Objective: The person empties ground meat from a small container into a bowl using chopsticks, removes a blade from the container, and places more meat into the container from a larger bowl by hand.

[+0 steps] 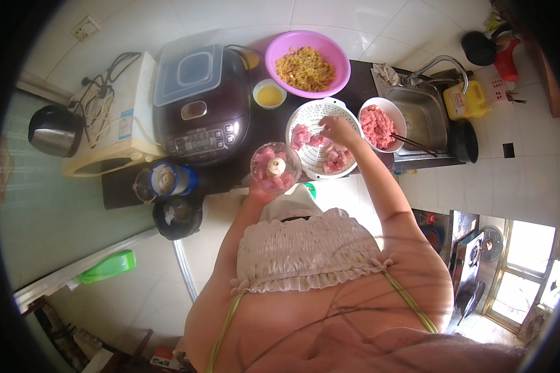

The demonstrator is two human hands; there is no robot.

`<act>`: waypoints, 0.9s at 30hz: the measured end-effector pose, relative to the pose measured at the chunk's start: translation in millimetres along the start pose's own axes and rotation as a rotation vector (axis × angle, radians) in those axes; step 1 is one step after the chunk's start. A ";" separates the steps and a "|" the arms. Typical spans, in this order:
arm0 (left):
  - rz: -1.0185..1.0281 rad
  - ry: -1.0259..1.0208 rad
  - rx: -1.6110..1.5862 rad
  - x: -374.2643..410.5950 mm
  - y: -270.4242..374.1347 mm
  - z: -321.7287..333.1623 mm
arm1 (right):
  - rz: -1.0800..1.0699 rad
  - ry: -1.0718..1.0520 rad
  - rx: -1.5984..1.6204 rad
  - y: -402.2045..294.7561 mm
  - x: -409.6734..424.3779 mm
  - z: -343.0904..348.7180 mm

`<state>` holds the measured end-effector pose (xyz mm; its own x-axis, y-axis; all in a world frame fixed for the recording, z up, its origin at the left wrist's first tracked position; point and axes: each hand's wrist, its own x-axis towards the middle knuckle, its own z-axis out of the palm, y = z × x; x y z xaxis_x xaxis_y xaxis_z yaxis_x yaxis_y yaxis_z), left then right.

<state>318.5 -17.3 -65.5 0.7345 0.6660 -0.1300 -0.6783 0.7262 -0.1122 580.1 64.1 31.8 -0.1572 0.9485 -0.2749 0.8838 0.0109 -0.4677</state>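
Observation:
My left hand (261, 192) holds a clear food-chopper bowl (295, 156) at the counter's front edge. Inside it, pink chunks of raw meat (263, 157) lie around a white central hub (276, 166). My right hand (337, 130) reaches into a white plastic colander (324, 170) with its fingers curled down. Pieces of raw meat (301, 136) rest in the colander on both sides of my fingers, and one lies right below them. Whether my fingertips pinch a piece is hidden. Touching or close beside the colander is a white bowl (401, 119) of minced meat (377, 126), with dark chopsticks (413, 143) across its rim.
A pink basin (273, 56) of yellowish crumbly food stands behind the colander, beside a small bowl of yellow liquid (269, 96). Leftward are a dark multicooker (200, 116) with a plastic lid on top, and a blue-rimmed container (165, 179). A steel sink (415, 112) lies right.

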 end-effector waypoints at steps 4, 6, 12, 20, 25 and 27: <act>-0.031 -0.143 -0.054 -2.4 1.5 -3.7 | 0.285 -0.007 0.138 67.6 25.1 74.1; -0.017 -0.160 -0.018 0.7 -3.1 6.0 | 0.294 0.125 0.039 87.2 31.8 115.7; -0.013 -0.105 -0.013 -3.7 -1.4 -2.1 | 0.143 0.140 -0.004 37.0 24.8 114.1; -0.070 0.006 -0.402 -9.7 7.6 -25.6 | 0.051 -0.359 0.839 -73.5 -40.1 -15.1; 0.077 0.168 -0.199 -2.3 0.6 3.1 | -0.222 -0.053 0.343 -102.3 -63.5 -5.4; 0.095 0.195 -0.052 -2.7 -7.5 38.5 | -0.143 -0.017 0.380 -100.8 -66.9 -6.5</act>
<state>322.3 -18.0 -26.4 0.6531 0.6818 -0.3295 -0.7481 0.6485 -0.1408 504.5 1.6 102.8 -0.2770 0.9406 -0.1964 0.6270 0.0221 -0.7787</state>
